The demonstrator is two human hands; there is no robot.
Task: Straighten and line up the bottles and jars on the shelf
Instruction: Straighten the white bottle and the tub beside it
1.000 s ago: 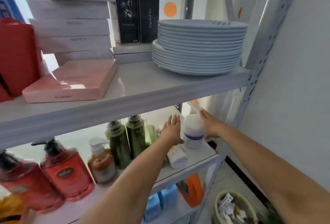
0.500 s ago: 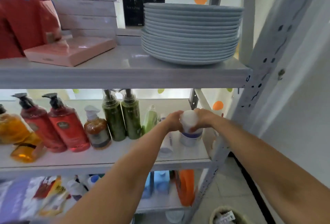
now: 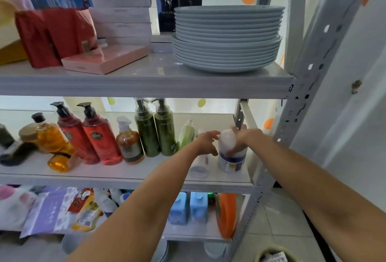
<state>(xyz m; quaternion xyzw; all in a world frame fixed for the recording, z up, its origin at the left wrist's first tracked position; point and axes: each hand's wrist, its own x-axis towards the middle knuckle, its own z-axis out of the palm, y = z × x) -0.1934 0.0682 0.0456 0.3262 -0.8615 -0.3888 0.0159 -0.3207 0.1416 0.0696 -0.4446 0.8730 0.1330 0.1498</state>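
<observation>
A white jar [image 3: 231, 158] with a blue label stands at the right end of the middle shelf [image 3: 125, 175]. My right hand [image 3: 243, 139] grips it from the right, fingers curled over its top and front. My left hand [image 3: 205, 142] hovers just left of the jar with fingers spread and slightly bent, holding nothing. A white tube [image 3: 201, 164] lies on the shelf under my left wrist. To the left stand a pale green bottle [image 3: 187, 134], two dark green pump bottles [image 3: 155, 130], a brown pump bottle [image 3: 129, 142] and two red pump bottles [image 3: 89, 134]. An orange bottle [image 3: 60, 160] lies tipped over.
The upper shelf carries a stack of grey plates [image 3: 227, 38], a pink box [image 3: 104, 59] and stacked boxes. A perforated steel upright [image 3: 292, 119] stands right of the jar. Blue bottles [image 3: 188, 207], an orange jug [image 3: 226, 215] and pouches fill the lower shelf. A basket [image 3: 273, 254] sits on the floor.
My left hand has come off the white jar and now hovers beside it with spread fingers. My right hand has shifted round onto the jar's front. The view dropped slightly.
</observation>
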